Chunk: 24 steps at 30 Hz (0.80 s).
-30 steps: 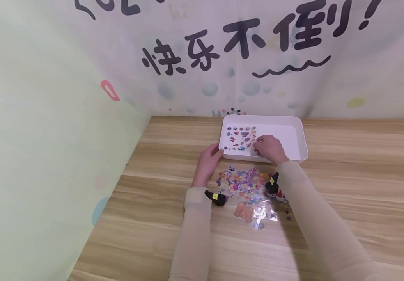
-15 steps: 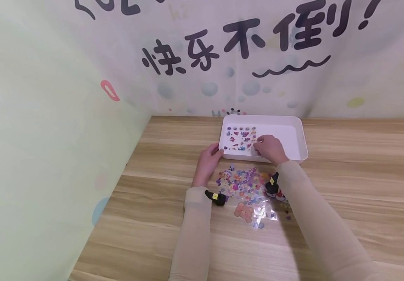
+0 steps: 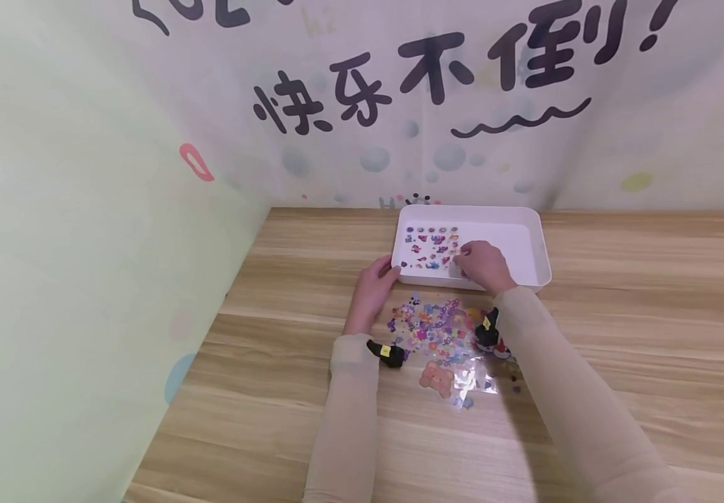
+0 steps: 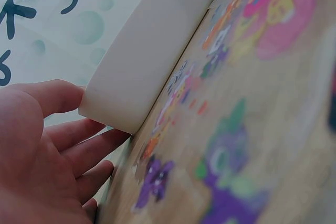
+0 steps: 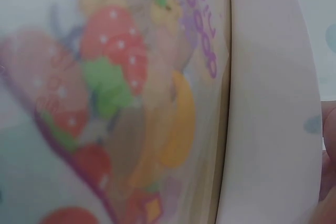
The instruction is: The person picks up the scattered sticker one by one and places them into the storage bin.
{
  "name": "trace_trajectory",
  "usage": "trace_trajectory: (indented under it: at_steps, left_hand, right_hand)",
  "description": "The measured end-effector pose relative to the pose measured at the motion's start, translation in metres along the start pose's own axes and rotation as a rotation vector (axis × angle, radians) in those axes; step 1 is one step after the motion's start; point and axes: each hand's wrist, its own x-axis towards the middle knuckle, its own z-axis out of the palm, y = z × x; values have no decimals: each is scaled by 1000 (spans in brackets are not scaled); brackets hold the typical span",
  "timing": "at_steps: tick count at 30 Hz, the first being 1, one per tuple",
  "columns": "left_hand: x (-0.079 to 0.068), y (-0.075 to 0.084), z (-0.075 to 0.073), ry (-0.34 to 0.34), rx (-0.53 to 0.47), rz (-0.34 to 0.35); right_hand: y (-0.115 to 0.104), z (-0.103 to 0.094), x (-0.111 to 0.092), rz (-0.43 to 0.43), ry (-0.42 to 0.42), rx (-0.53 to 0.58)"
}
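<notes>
A white tray (image 3: 516, 244) stands on the wooden table near the back wall. Small colourful stickers (image 3: 438, 239) lie in rows over the left part of its floor. My left hand (image 3: 373, 288) grips the tray's front left corner; in the left wrist view its thumb is at the rim and its fingers (image 4: 89, 148) lie against the lower edge. My right hand (image 3: 483, 265) reaches inside, fingers bent down at the right side of the sticker rows; I cannot tell whether they pinch a sticker. The right wrist view shows mostly the outer tray wall (image 5: 273, 87), hiding that hand's fingertips.
In front of the tray, between my forearms, lies a spread of loose clear-backed stickers (image 3: 436, 328). A pink bear sticker (image 3: 437, 379) and a shiny clear film (image 3: 475, 377) are nearer to me. A printed cloth (image 3: 362, 161) hangs behind the table.
</notes>
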Motion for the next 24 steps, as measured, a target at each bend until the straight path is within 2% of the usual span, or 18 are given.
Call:
trace_trajectory:
  at_steps: [11, 16, 24]
  left_hand:
    - [-2, 1, 1, -5, -7, 11]
    - [-1, 1, 1, -8, -10, 10]
    - [0, 0, 0, -9, -14, 14]
  right_hand:
    - [1, -1, -1, 8, 7, 12]
    - [4, -1, 1, -1, 46, 26]
    - [3, -5, -2, -63, 120, 128]
